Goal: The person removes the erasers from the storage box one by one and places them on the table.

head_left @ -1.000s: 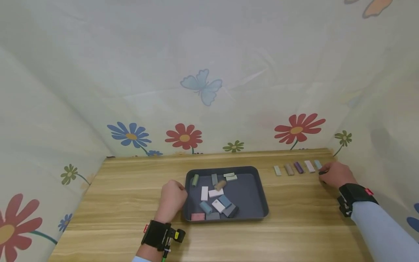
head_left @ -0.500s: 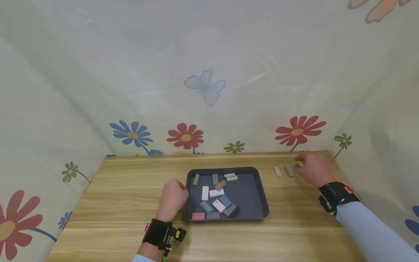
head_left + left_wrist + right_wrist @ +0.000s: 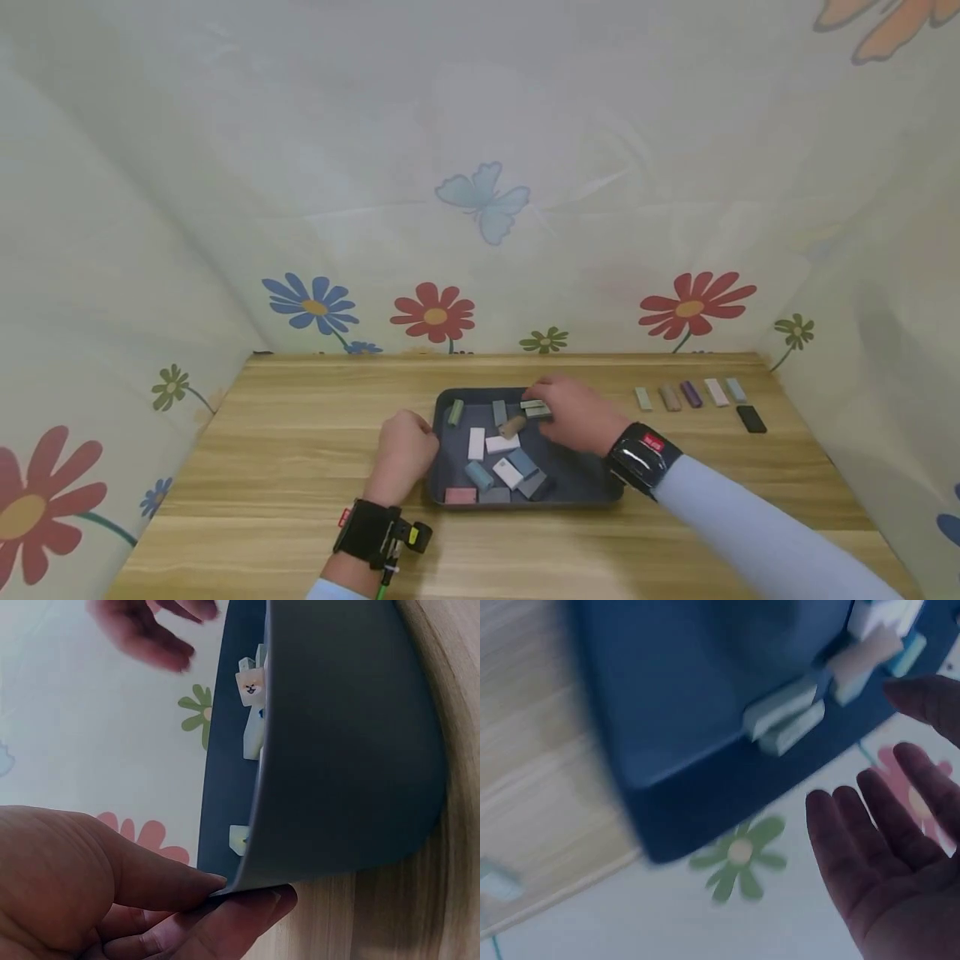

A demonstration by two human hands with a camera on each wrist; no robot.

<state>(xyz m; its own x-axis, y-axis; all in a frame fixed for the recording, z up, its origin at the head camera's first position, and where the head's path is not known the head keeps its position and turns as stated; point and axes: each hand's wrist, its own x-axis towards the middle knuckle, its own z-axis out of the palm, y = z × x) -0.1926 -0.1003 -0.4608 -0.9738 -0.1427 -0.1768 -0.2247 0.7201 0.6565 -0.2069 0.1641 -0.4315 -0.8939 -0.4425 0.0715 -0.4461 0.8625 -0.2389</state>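
Note:
A dark grey tray holds several small eraser-like blocks in white, blue, grey, green, tan and pink. My left hand pinches the tray's left rim between thumb and fingers, as the left wrist view shows up close. Over the back right of the tray is my right hand, its fingers spread and holding nothing. Nearest to it lie two pale green blocks, side by side at the far wall. A tan roll-shaped block rests just left of them.
Right of the tray, a row of small blocks runs along the table's back: pale green, tan, purple, pinkish white and light blue. A black block lies in front of the row's right end. Flower-printed curtains surround the table.
My right hand has left the black block at the row's right end and swept left to the tray. My left hand keeps its grip on the rim.

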